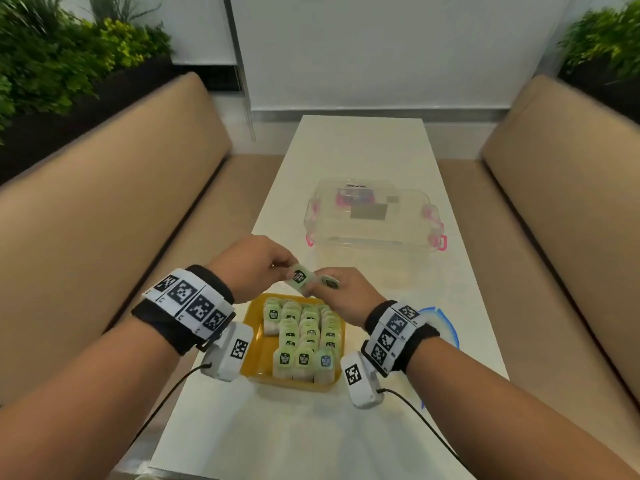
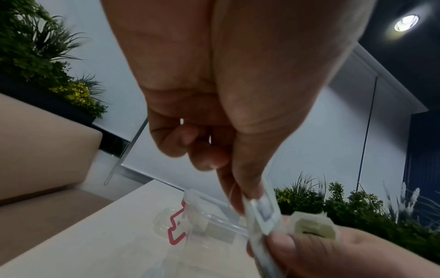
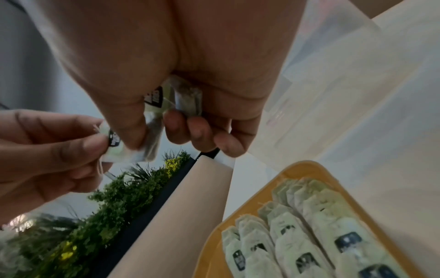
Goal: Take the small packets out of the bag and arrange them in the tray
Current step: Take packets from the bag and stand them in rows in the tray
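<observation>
- Left hand pinched a packet above the yellow tray.
- Right hand gripped that packet and more packets.
- Rows of packets filled the tray.

Clear lidded box on white table; tan benches alongside, plants behind.

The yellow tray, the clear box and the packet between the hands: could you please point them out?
tray [image 1: 258, 355]: head view, bare left floor.
box [image 1: 374, 233]: head view, lid top.
packet [image 1: 300, 277]: head view, dark label.
</observation>
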`<action>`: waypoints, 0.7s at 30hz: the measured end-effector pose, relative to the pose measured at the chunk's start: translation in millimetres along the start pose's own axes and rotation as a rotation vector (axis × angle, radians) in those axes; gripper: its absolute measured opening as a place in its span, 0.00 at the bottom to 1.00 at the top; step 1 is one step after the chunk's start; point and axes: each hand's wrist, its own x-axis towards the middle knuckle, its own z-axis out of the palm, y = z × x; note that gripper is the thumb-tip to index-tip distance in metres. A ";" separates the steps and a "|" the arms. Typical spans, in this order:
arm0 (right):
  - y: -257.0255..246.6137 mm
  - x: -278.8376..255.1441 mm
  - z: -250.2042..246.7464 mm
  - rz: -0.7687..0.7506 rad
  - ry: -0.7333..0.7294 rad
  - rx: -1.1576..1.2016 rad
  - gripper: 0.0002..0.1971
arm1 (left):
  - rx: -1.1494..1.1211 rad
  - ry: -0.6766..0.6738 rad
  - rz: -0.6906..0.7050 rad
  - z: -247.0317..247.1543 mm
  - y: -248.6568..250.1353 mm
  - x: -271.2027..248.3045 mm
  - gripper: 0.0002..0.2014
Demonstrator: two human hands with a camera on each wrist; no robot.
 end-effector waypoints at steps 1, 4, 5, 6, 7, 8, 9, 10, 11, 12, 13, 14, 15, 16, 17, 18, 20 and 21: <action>4.4 2.2 1.8 0.039 0.000 -0.007 0.04 | 0.028 -0.027 -0.007 -1.2 -4.9 0.5 0.06; 14.7 6.1 6.4 0.240 0.004 0.136 0.05 | 0.140 -0.081 -0.072 4.8 -21.9 4.4 0.05; 16.9 6.5 7.1 0.278 0.008 0.188 0.03 | 0.194 -0.122 -0.086 10.3 -27.4 6.3 0.05; 17.1 6.2 7.5 0.295 0.018 0.218 0.03 | 0.249 -0.184 -0.096 17.4 -32.7 8.8 0.04; 17.0 5.9 7.4 0.303 0.021 0.246 0.03 | 0.301 -0.263 -0.105 25.3 -37.5 11.5 0.04; 15.4 5.2 7.4 0.306 0.018 0.263 0.03 | 0.350 -0.349 -0.115 34.0 -41.4 14.2 0.04; 15.6 5.6 7.3 0.304 0.010 0.261 0.03 | 0.388 -0.425 -0.122 43.5 -45.5 17.4 0.05; 15.9 6.0 7.0 0.291 0.002 0.225 0.03 | 0.417 -0.485 -0.124 53.0 -49.6 20.9 0.06; 18.2 6.3 6.0 0.274 -0.006 0.164 0.02 | 0.438 -0.527 -0.122 61.9 -53.5 24.3 0.08; 19.9 5.6 5.1 0.248 -0.014 0.095 0.01 | 0.447 -0.552 -0.121 69.5 -56.9 27.8 0.09; 23.1 4.5 4.6 0.218 -0.020 0.048 0.02 | 0.449 -0.563 -0.127 75.6 -59.5 30.3 0.10; 25.2 2.3 3.8 0.191 -0.020 0.046 0.04 | 0.453 -0.560 -0.134 80.9 -61.1 33.0 0.10; 27.2 0.6 2.9 0.175 -0.012 0.077 0.06 | 0.462 -0.547 -0.135 85.1 -62.1 36.2 0.09; 28.3 -1.6 1.7 0.168 -0.001 0.115 0.08 | 0.476 -0.527 -0.137 88.2 -62.0 38.7 0.08; 29.0 -2.7 0.2 0.163 0.011 0.148 0.09 | 0.491 -0.498 -0.140 90.3 -61.9 41.7 0.07; 29.6 -3.0 -0.9 0.162 0.023 0.168 0.10 | 0.500 -0.466 -0.144 91.8 -61.5 44.1 0.07; 32.2 -2.0 -2.4 0.159 0.043 0.188 0.10 | 0.484 -0.420 -0.153 92.5 -62.9 48.2 0.07; 32.8 -1.4 -2.1 0.162 0.049 0.195 0.09 | 0.465 -0.408 -0.158 91.9 -64.5 49.6 0.07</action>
